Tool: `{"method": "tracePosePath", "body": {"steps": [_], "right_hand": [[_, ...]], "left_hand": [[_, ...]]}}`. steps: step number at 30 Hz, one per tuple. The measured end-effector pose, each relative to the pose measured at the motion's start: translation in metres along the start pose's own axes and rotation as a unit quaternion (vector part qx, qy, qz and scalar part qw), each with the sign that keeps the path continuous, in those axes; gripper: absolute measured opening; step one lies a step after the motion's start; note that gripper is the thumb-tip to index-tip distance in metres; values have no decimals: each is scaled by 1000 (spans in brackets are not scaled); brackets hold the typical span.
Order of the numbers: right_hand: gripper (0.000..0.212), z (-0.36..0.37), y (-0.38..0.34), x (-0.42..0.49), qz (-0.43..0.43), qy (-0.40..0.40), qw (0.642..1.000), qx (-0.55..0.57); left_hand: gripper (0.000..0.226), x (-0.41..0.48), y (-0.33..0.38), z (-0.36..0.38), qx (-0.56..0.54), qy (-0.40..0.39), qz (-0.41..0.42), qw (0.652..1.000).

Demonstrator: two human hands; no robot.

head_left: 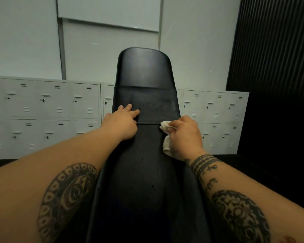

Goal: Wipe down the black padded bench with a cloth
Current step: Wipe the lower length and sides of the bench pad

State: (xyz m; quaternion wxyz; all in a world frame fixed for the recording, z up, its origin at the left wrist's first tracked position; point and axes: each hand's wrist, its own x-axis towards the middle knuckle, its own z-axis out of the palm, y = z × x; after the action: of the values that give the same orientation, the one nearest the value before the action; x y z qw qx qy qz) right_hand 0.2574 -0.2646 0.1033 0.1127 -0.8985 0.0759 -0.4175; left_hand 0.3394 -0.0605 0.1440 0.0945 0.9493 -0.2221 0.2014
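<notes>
Black padded bench [144,172] runs lengthwise from near to far, dead centre. Right hand [184,135] grips the white cloth [165,127], bunched on the pad's right edge at mid-length. Left hand [123,121] rests open-fingered on the left side. Next stroke probably sweeps left across the width.

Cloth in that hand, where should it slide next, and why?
Probably slide the cloth leftward across the bench, toward the left hand. The right hand grips it at the bench's right edge, and the left hand rests flat, steadying.
</notes>
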Motion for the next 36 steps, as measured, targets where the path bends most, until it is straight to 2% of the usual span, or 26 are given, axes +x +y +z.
{"method": "tracePosePath", "body": {"steps": [2,6,8,10,12,15,17,20,23,25,27,30,32,34,36], "right_hand": [[26,1,-9,2,-41,-19,999,-16],[35,-7,25,-14,-219,-100,970,-21],[39,-17,51,-13,-187,-105,976,-34],[35,-21,61,-6,-98,-70,993,-10],[28,-14,50,-5,-63,-36,997,22],[26,-4,19,-26,-143,-38,988,53],[30,-8,12,-43,-157,-66,984,54],[35,-11,20,-48,-140,-76,986,49],[49,-9,17,-30,-40,-34,994,93],[45,-6,8,-12,-4,-25,996,88],[33,-1,5,-9,-62,-20,996,53],[23,1,27,-37,-136,-24,989,56],[22,-3,46,-60,-98,-18,991,89],[21,-5,55,-55,17,-6,990,139],[23,-6,49,-30,138,-13,969,204]], "left_hand": [[59,-4,2,0,12,-5,0,1000],[66,-13,5,2,37,-5,-8,999],[68,-16,7,3,38,-6,-17,999],[68,-18,15,3,44,-10,-31,998],[65,-15,25,1,41,-25,-47,998],[61,-7,35,-10,54,-62,-76,994],[59,-6,41,-17,65,-72,-87,992],[56,-15,56,-15,52,-43,-36,997],[66,-27,69,-3,26,-53,28,998],[69,-31,70,6,18,-55,25,998],[69,-33,66,14,27,-35,23,999],[63,-32,64,18,33,-15,32,999],[64,-31,67,21,25,-10,32,999],[71,-32,72,25,52,-14,41,998],[74,-30,78,29,84,-13,48,995]]}}
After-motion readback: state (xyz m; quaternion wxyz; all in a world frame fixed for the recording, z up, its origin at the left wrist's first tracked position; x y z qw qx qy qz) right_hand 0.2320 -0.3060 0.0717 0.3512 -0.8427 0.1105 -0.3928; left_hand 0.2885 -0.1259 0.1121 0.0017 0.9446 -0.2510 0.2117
